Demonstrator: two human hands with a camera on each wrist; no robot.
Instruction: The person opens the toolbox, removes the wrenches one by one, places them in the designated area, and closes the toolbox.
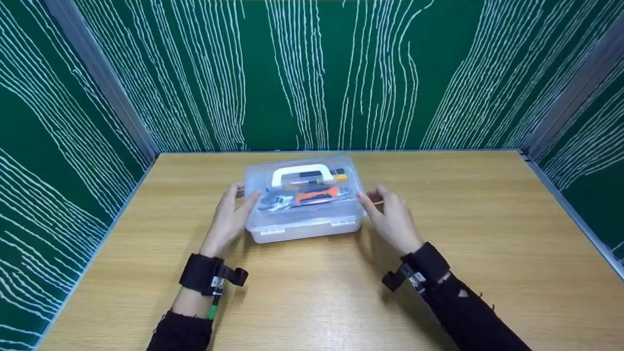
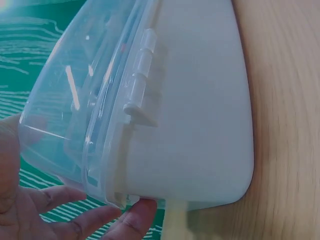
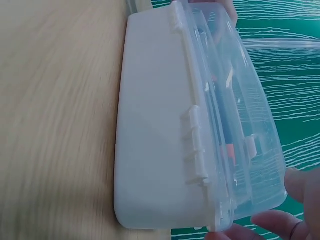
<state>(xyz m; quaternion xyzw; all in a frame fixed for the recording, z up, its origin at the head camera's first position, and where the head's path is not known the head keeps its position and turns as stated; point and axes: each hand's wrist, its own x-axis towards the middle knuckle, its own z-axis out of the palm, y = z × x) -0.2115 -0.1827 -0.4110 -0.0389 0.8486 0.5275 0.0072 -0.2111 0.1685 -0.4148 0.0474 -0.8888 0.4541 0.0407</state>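
Note:
A plastic toolbox (image 1: 307, 233) with a clear lid and white base sits on the table, slightly turned. A white carry handle (image 1: 300, 169) crosses its closed lid. Through the plastic show an orange and black tool (image 1: 318, 194), a yellow-handled tool and a metal tool. My left hand (image 1: 228, 217) holds the box's left end, thumb on the lid and fingers by the lid's rim. At the opposite end, my right hand (image 1: 392, 219) grips the box likewise, its thumb on the lid corner. White hinge-like fittings (image 3: 196, 142) line the side facing me. Part of the fingers is hidden behind the box.
The wooden table (image 1: 487, 234) extends around the box. Green walls (image 1: 448, 48) with white wavy lines rise behind it and at both sides, with grey corner posts (image 1: 105, 78). Black wrist cameras (image 1: 238, 276) are strapped to both wrists.

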